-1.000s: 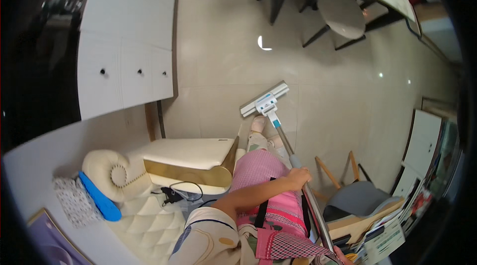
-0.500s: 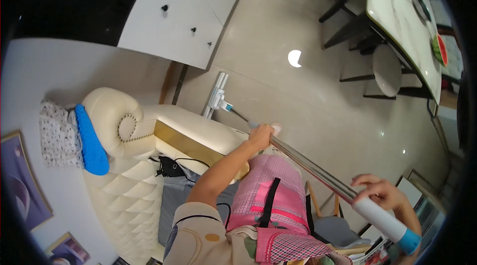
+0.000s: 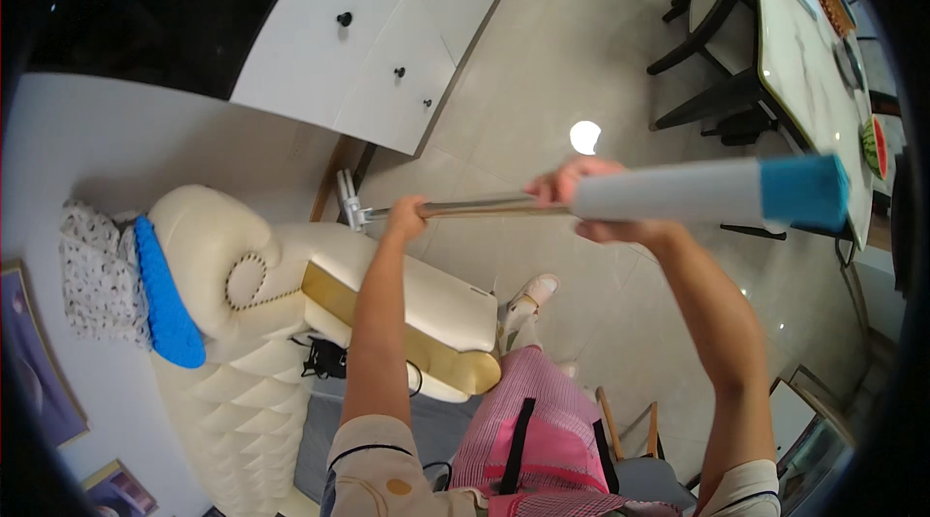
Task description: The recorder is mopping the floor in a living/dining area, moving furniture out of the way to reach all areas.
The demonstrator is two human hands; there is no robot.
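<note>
Clenched around the slim, shiny metal pole of a mop (image 3: 504, 209), the left hand (image 3: 407, 217); behind the thick, smooth white grip (image 3: 668, 192), blurred and partly hidden, the right hand (image 3: 589, 172), impossible to tell whether clasped or loose. Mop slanting across the view above glossy tiled floor (image 3: 504, 120), teal end cap (image 3: 804, 192) nearest, small pale mop head (image 3: 351, 199) far off between cream sofa (image 3: 426, 289) and white cabinet (image 3: 339, 62), fine detail hard to make out. On the sofa, smooth padding, gold side panel, studded scroll, tufted back. Below, pink checked apron (image 3: 542, 410), cut off by the lower edge. At right, marbled counter (image 3: 790, 62), partly covered by the cap, with cut watermelon (image 3: 875, 147).
</note>
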